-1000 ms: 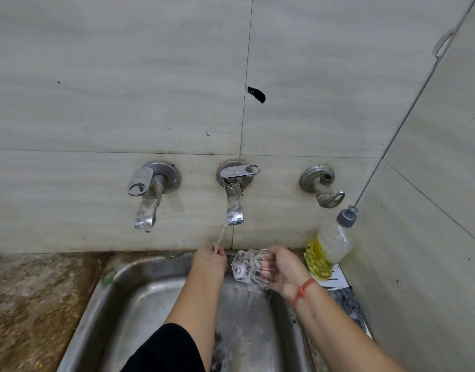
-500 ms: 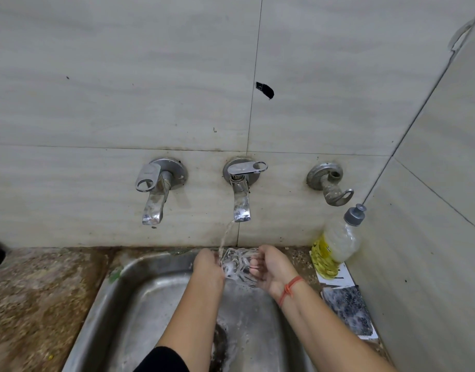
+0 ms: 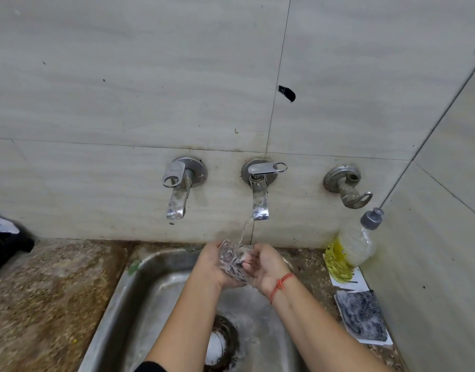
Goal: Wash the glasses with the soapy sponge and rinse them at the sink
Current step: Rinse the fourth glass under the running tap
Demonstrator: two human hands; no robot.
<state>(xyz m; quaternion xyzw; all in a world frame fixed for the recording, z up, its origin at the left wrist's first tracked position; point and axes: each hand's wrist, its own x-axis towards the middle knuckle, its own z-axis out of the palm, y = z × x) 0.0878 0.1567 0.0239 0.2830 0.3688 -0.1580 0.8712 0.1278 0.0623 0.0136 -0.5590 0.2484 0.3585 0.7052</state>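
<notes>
Centrally, glass (image 3: 235, 260) under tap (image 3: 260, 200); yellow bottle label (image 3: 335, 261) illegible

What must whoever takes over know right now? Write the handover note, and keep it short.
Hands: the left hand and right hand both hold one clear glass over the sink.
Water: the middle tap is running; its stream lands on the glass.
Done: soaping seems finished, rinse under way.
Left: finish the rinse, set the glass down, shut the tap. No other glasses in view.
</notes>
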